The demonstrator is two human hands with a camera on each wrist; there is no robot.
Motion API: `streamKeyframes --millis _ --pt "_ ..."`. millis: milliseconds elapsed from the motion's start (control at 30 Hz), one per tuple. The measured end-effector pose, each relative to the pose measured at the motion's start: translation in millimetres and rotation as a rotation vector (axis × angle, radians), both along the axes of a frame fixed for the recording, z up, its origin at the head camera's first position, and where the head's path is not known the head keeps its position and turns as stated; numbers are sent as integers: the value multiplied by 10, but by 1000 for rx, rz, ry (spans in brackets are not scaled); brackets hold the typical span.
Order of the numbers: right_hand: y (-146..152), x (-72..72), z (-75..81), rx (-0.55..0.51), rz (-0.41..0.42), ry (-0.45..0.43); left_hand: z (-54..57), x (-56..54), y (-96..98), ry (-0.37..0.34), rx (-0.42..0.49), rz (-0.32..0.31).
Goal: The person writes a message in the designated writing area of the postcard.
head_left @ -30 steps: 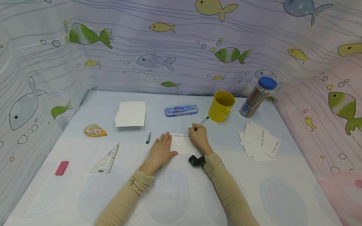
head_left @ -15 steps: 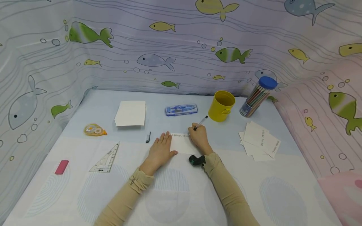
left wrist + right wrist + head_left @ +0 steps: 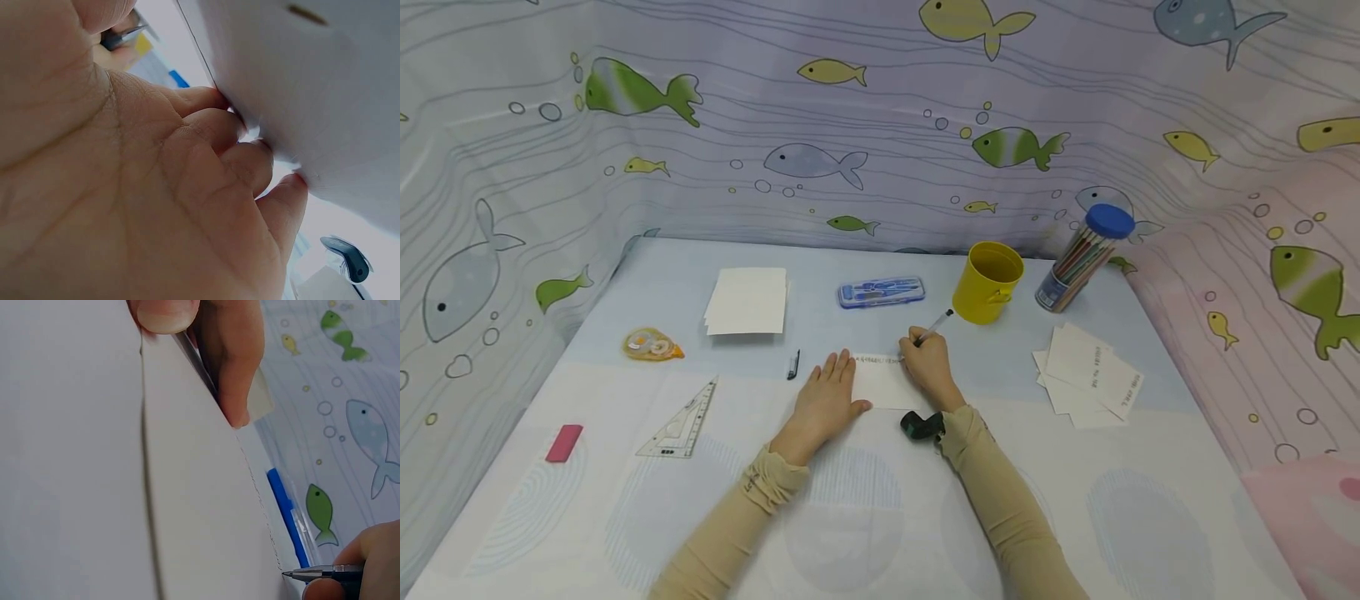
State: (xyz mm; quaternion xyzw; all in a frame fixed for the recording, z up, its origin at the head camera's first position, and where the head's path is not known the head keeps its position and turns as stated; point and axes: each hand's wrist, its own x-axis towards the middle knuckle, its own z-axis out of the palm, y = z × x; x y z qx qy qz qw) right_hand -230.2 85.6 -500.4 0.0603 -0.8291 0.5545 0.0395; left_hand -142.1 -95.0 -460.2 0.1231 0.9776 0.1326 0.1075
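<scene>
Only our uncapped pen [image 3: 936, 325] tilts slightly from a moment ago, pinched in our right grip [image 3: 932, 367] over the card [image 3: 882, 387] on the worktop [image 3: 868, 554]. We should steady it, left grip [image 3: 825, 403] flat.

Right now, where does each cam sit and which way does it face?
Head: on the head, facing forward and down at the table; left hand, right hand and sleeves show.
Left wrist: on that wrist, facing along the palm to the fingertips; left hand dominates.
Right wrist: on that wrist, facing across the card toward the fish-print backdrop; both hands show partly.
Head and right wrist share: card, pen, backdrop.
</scene>
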Motion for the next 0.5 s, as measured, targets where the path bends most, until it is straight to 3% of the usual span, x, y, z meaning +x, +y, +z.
streamKeyframes --millis 500 --pt "2 -2 12 77 19 14 -7 -8 -10 -10 11 1"
